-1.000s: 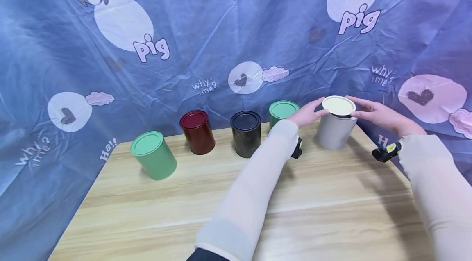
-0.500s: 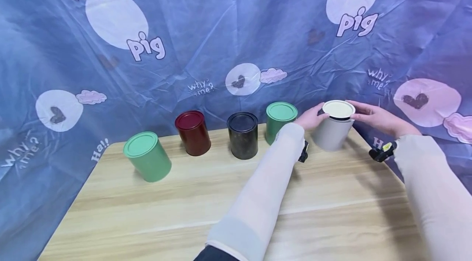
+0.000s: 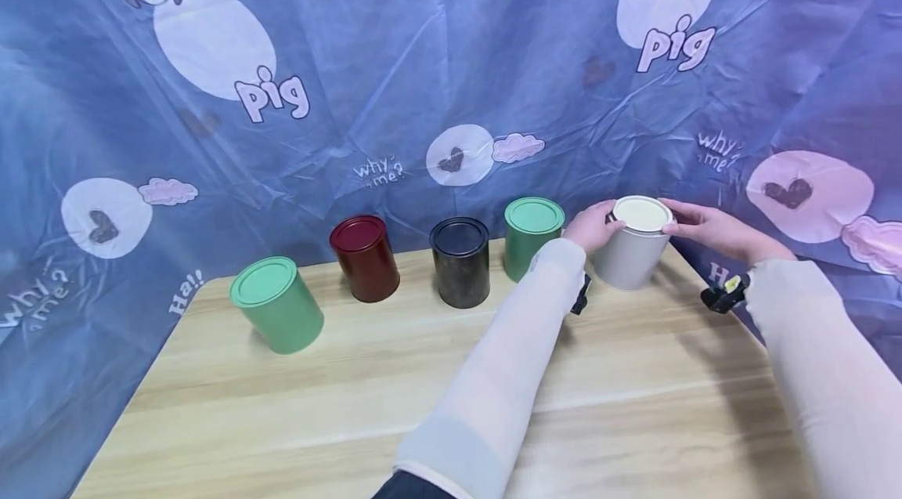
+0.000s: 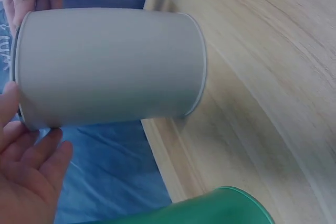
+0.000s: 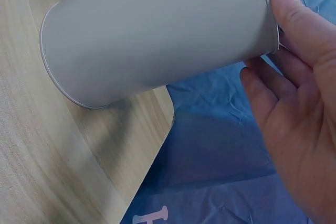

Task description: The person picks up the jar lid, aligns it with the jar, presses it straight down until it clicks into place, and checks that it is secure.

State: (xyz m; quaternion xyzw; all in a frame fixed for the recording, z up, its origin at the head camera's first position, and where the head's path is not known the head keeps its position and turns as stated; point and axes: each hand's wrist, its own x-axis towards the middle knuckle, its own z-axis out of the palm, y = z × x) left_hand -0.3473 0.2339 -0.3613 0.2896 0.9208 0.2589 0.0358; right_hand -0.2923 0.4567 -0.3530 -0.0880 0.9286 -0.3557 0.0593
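At the back right of the table a light grey can (image 3: 627, 268) stands upright, a cream lid (image 3: 643, 214) with a dark rim on its top. My left hand (image 3: 590, 228) grips the lid's edge from the left, and my right hand (image 3: 719, 233) grips it from the right. In the left wrist view the left thumb lies at the lid's edge with the fingers by the top of the grey can (image 4: 110, 66). The right wrist view has the right thumb (image 5: 289, 1) at the lid's edge, fingers curled beside the can's upper wall.
A green can (image 3: 527, 252) stands just left of my left hand. Further left are a black can (image 3: 461, 272), a dark red can (image 3: 368, 268) and another green can (image 3: 285, 315), all lidded. Behind the wooden table (image 3: 282, 421) hangs a blue printed cloth (image 3: 366, 92).
The lid has come down onto the grey can between both hands; the gap under it has nearly closed. The view has shifted slightly. The other cans stay put.
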